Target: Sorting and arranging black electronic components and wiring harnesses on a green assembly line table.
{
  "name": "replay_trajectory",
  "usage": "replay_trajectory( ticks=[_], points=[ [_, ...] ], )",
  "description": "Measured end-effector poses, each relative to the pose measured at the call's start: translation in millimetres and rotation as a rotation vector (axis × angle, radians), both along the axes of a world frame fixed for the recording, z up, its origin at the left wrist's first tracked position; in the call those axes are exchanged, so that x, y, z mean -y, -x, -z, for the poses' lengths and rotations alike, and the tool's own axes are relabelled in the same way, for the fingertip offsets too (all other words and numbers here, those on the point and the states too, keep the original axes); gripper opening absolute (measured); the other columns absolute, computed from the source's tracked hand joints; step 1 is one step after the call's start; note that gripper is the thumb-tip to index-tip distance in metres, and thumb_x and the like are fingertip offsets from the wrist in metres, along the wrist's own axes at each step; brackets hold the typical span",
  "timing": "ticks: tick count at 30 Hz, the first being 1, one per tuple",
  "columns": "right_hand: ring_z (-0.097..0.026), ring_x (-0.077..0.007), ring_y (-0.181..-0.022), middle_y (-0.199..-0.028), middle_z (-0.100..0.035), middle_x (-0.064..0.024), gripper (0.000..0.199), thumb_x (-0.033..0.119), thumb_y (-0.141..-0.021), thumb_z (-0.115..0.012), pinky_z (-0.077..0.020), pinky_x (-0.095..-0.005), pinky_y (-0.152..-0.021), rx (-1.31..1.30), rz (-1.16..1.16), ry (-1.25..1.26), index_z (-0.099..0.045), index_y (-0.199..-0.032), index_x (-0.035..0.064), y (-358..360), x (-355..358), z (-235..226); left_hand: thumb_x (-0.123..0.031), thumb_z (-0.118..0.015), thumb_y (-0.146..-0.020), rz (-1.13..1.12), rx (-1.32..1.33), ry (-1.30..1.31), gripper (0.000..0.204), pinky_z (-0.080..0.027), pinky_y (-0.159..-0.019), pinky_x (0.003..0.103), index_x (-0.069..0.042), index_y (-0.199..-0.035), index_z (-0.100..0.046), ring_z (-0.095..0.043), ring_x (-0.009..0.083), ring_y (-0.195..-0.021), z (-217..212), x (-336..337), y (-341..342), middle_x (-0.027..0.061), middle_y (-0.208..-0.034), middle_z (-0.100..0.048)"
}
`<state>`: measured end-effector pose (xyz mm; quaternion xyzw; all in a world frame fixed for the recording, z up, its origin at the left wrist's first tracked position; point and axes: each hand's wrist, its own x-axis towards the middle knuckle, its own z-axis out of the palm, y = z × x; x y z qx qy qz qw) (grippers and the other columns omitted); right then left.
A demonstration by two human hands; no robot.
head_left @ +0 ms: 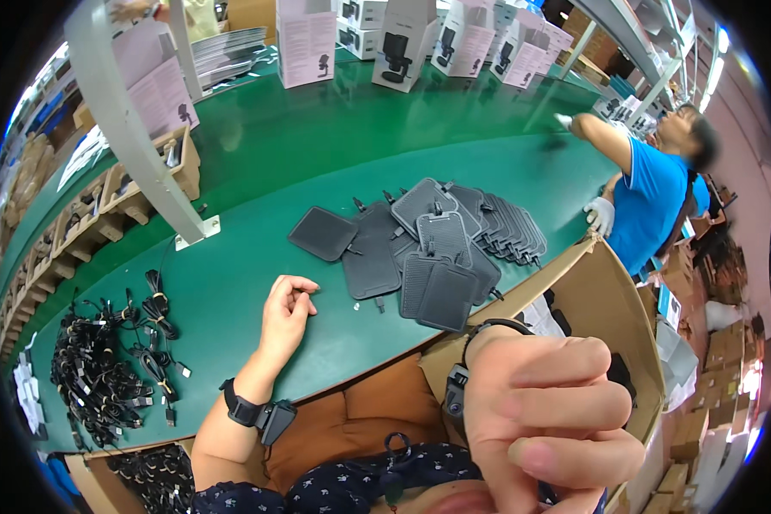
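My left hand [287, 315] rests on the green table, its fingers loosely bent and slightly apart, with nothing in them. To its right lies a spread pile of flat dark-grey rectangular mesh screens [373, 248] with short stems, several overlapping in a fanned row. My right hand [557, 411] is raised very close to the camera, above the cardboard box at my right. Its fingers are curled in, and whatever may be inside them is hidden. Both wrists wear black straps with small devices, the left wrist device [274, 420] showing plainly.
Bundled black cables [103, 377] lie on the left. A metal post [133, 128] stands beside wooden trays [116, 193]. Printed cartons [307, 43] line the far side. An open cardboard box [630, 300] adjoins the table; a person in blue [655, 197] works at right.
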<state>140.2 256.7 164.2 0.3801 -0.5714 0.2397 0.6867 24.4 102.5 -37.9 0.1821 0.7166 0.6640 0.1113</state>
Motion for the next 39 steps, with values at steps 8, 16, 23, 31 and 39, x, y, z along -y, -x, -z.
replay_trajectory(
  ticks=[8, 16, 23, 31, 39],
  points=[
    [-0.044, -0.0172, -0.056, -0.081, -0.045, -0.0038, 0.027, 0.028, -0.09, -0.052, -0.0318, -0.0282, -0.049, -0.292, -0.119, 0.12, -0.056, -0.113, 0.016, 16.7, -3.0, 5.8, 0.006, -0.044, -0.086, 0.0, 0.05, 0.001, 0.012, -0.044, -0.063, 0.021, 0.001, -0.092, -0.053, -0.053, 0.0088, -0.067, 2.5, 8.1, -2.1, 0.005, -0.094, -0.048],
    [-0.043, -0.019, -0.054, -0.077, -0.044, -0.0044, 0.022, 0.025, -0.087, -0.055, -0.0307, -0.0298, -0.05, -0.14, -0.166, -0.045, -0.056, -0.106, 0.0143, 10.2, -12.1, -1.8, 0.005, -0.044, -0.086, -0.016, 0.014, -0.001, 0.012, -0.044, -0.062, 0.021, 0.001, -0.093, -0.053, -0.053, 0.0083, -0.066, 2.8, 5.1, -1.4, 0.0049, -0.094, -0.048],
    [-0.043, -0.0132, -0.051, -0.072, -0.046, -0.0015, 0.013, 0.017, -0.088, -0.052, -0.0303, -0.0249, -0.048, 0.206, -0.092, 0.146, -0.058, -0.099, 0.0117, 3.0, -6.6, -5.6, 0.007, -0.044, -0.084, -0.032, 0.014, -0.005, 0.014, -0.045, -0.063, 0.022, 0.002, -0.091, -0.055, -0.054, 0.0093, -0.066, 6.7, 9.8, -2.2, 0.0054, -0.094, -0.048],
    [-0.054, -0.0136, -0.063, -0.076, -0.06, -0.0071, 0.021, -0.006, -0.076, -0.065, -0.0433, -0.0229, -0.054, 0.699, -0.13, 0.073, -0.064, -0.096, 0.0008, 47.5, -9.1, -8.7, 0.006, -0.045, -0.084, -0.043, -0.037, -0.002, 0.013, -0.045, -0.061, 0.023, 0.0, -0.09, -0.056, -0.055, 0.0096, -0.064, 10.4, 9.3, -2.5, 0.0054, -0.092, -0.048],
    [-0.056, -0.0148, -0.063, -0.076, -0.059, -0.0069, 0.021, -0.005, -0.075, -0.065, -0.0444, -0.0241, -0.053, 0.833, -0.151, 0.138, -0.063, -0.095, 0.0015, 50.0, -4.7, -5.8, 0.006, -0.045, -0.084, -0.032, -0.045, 0.02, 0.015, -0.044, -0.06, 0.022, 0.0, -0.09, -0.056, -0.055, 0.0095, -0.064, 11.7, 5.3, 0.3, 0.0044, -0.089, -0.047]
  ],
)
